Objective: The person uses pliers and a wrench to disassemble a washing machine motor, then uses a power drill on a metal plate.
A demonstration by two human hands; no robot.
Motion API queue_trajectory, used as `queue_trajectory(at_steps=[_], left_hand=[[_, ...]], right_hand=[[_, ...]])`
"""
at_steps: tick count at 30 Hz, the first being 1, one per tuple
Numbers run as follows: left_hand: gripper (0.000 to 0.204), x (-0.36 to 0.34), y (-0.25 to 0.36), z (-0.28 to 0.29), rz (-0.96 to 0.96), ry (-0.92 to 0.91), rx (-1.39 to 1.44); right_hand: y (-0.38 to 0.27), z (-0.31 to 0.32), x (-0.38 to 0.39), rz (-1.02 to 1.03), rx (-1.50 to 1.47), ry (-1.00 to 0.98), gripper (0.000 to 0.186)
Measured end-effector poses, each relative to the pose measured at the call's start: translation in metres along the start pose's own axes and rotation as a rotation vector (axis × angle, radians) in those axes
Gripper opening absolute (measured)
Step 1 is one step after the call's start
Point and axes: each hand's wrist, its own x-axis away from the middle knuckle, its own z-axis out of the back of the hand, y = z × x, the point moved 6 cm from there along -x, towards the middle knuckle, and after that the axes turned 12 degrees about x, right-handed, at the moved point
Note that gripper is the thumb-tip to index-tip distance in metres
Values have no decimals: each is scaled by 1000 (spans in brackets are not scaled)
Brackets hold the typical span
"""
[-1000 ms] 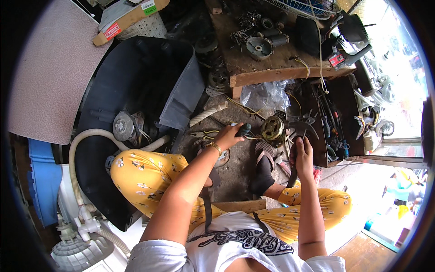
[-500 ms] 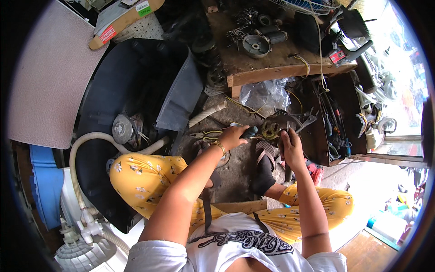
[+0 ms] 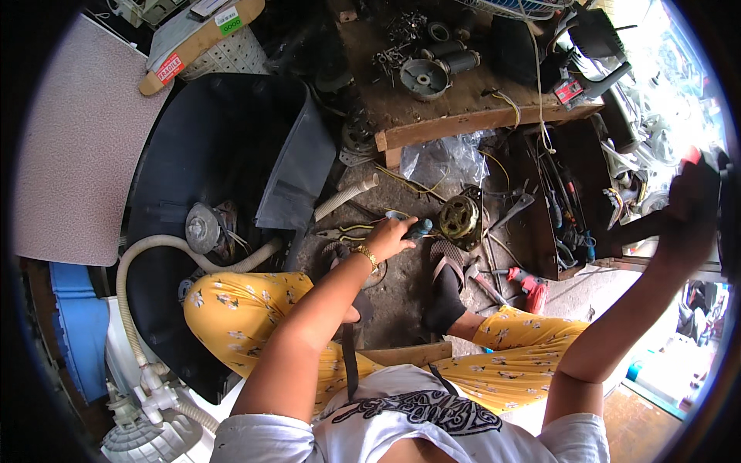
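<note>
My left hand (image 3: 388, 241) is closed round a stubby dark teal tool handle (image 3: 420, 228); the rest of that tool is hidden. Just right of it, an opened motor (image 3: 460, 218) with a round brassy-looking frame rests on the ground. My right hand (image 3: 688, 204) is out at the far right edge, dark and smeared, so its fingers and anything in them cannot be made out. Yellow-handled pliers (image 3: 345, 232) lie left of my left hand. A hammer (image 3: 486, 284) and a red power tool (image 3: 531, 288) lie near my right foot.
A wooden bench (image 3: 463, 123) ahead bears a round metal housing (image 3: 424, 79), cylinders and loose screws. An open tool box (image 3: 562, 208) stands to the right. At left are a large black tub (image 3: 212, 116) and a beige hose (image 3: 125, 297). A plastic bag (image 3: 444, 160) lies under the bench.
My right hand has left the motor and swung far out to the right. The motor, hammer and red power tool now show more fully. My left hand stays about where it was.
</note>
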Motion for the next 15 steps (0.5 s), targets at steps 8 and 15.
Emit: queue_trajectory(at_steps=[8, 15], left_hand=[[60, -8, -21, -5, -265, 154, 8], [58, -2, -10, 3, -32, 44, 71]], right_hand=[[255, -109, 184, -90, 825, -739, 27], [177, -51, 141, -477, 357, -454, 23]])
